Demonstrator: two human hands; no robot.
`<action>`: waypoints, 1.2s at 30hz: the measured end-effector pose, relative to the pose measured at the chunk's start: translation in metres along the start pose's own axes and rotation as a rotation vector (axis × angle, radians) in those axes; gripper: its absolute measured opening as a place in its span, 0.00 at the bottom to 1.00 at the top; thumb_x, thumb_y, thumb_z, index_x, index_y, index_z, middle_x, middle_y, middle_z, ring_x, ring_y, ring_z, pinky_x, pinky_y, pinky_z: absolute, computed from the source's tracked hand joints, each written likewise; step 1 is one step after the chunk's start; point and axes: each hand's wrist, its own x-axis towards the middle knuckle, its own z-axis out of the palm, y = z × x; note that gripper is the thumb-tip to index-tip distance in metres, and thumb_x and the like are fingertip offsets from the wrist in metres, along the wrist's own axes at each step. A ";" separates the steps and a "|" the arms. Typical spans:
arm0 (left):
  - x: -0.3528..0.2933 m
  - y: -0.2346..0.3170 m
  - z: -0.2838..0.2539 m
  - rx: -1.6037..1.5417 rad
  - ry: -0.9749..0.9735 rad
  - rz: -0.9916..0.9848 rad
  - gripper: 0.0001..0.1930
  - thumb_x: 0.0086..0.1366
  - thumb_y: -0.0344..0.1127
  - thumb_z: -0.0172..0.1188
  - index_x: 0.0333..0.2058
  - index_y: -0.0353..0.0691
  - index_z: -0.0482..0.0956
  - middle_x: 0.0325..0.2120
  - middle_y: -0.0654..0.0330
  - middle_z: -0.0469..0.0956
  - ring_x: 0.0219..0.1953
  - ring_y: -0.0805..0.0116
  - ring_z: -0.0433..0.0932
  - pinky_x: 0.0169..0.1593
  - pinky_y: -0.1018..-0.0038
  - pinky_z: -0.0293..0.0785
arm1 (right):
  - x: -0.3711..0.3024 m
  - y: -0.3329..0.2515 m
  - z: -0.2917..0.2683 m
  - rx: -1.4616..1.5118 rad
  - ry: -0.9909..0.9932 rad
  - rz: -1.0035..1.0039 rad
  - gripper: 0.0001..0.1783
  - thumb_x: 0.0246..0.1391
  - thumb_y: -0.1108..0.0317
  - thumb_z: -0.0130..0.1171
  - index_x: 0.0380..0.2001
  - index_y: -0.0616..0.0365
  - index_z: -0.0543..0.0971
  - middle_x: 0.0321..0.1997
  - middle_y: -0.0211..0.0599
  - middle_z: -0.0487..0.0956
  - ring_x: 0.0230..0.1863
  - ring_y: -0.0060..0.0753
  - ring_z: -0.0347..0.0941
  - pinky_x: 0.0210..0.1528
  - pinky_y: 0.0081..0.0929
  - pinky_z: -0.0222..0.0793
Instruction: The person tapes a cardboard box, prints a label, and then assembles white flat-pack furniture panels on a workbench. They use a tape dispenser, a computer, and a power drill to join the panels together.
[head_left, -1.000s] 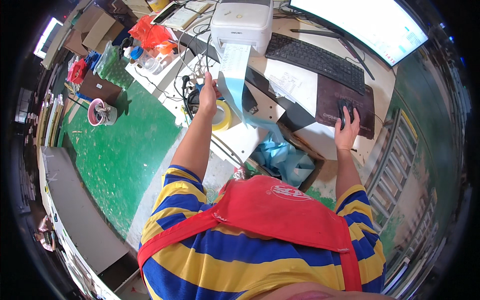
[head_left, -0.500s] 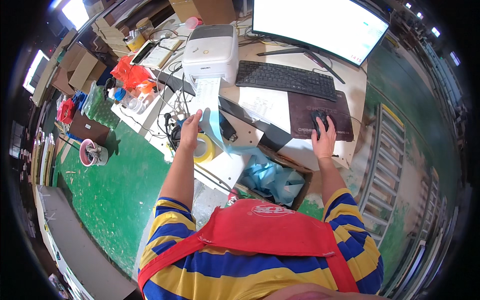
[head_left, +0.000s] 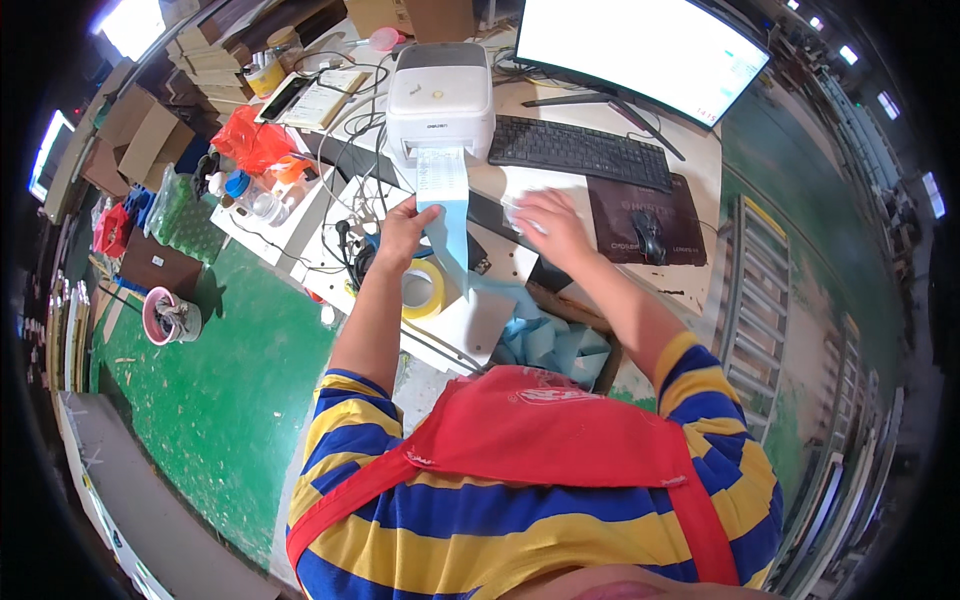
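A white label printer [head_left: 438, 100] feeds out a strip of labels [head_left: 442, 178], printed white near the slot, with pale blue backing hanging below. My left hand [head_left: 402, 232] pinches the left edge of this strip, thumb on its front. Over the desk, right of the strip, my right hand [head_left: 556, 228] is smeared by motion, and something white shows at its fingertips. Whether it grips the white paper there cannot be made out. The black mouse [head_left: 648, 238] lies untouched on a dark mouse pad [head_left: 615, 205].
Behind stand a black keyboard [head_left: 580, 150] and a lit monitor [head_left: 640, 50]. A yellow tape roll [head_left: 436, 290] lies near my left forearm. Crumpled blue backing [head_left: 555, 345] fills a box below the desk edge. Cables, a bottle [head_left: 262, 203] and a red bag [head_left: 255, 138] crowd the left.
My right hand has left the mouse and swung left toward the label strip. My left hand now pinches the strip higher, nearer the printer. The view has shifted slightly.
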 end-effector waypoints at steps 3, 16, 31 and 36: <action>0.005 -0.003 0.003 -0.041 -0.038 -0.008 0.09 0.61 0.26 0.61 0.41 0.38 0.81 0.30 0.67 0.80 0.29 0.82 0.74 0.35 0.82 0.71 | 0.068 -0.037 0.038 0.029 -0.062 -0.099 0.10 0.46 0.65 0.64 0.34 0.53 0.82 0.41 0.29 0.79 0.48 0.36 0.71 0.56 0.34 0.62; 0.020 -0.010 -0.020 0.120 -0.173 0.095 0.07 0.65 0.29 0.59 0.42 0.38 0.80 0.34 0.67 0.80 0.33 0.82 0.74 0.39 0.82 0.70 | 0.091 -0.043 0.079 -0.190 -0.227 -0.149 0.09 0.50 0.62 0.60 0.31 0.54 0.81 0.35 0.32 0.80 0.45 0.33 0.73 0.53 0.32 0.60; 0.012 0.005 -0.014 0.014 -0.139 0.020 0.10 0.64 0.31 0.59 0.43 0.34 0.79 0.32 0.66 0.80 0.32 0.81 0.74 0.38 0.81 0.70 | 0.112 -0.052 0.071 -0.453 -0.340 -0.278 0.06 0.46 0.69 0.54 0.27 0.56 0.78 0.31 0.34 0.79 0.40 0.34 0.74 0.50 0.31 0.63; 0.008 -0.014 -0.025 0.095 -0.049 -0.140 0.11 0.64 0.35 0.62 0.39 0.33 0.80 0.31 0.64 0.80 0.30 0.78 0.74 0.37 0.78 0.70 | 0.125 -0.053 0.086 -0.487 -0.287 0.021 0.07 0.49 0.69 0.52 0.30 0.57 0.78 0.33 0.36 0.80 0.40 0.35 0.75 0.48 0.33 0.63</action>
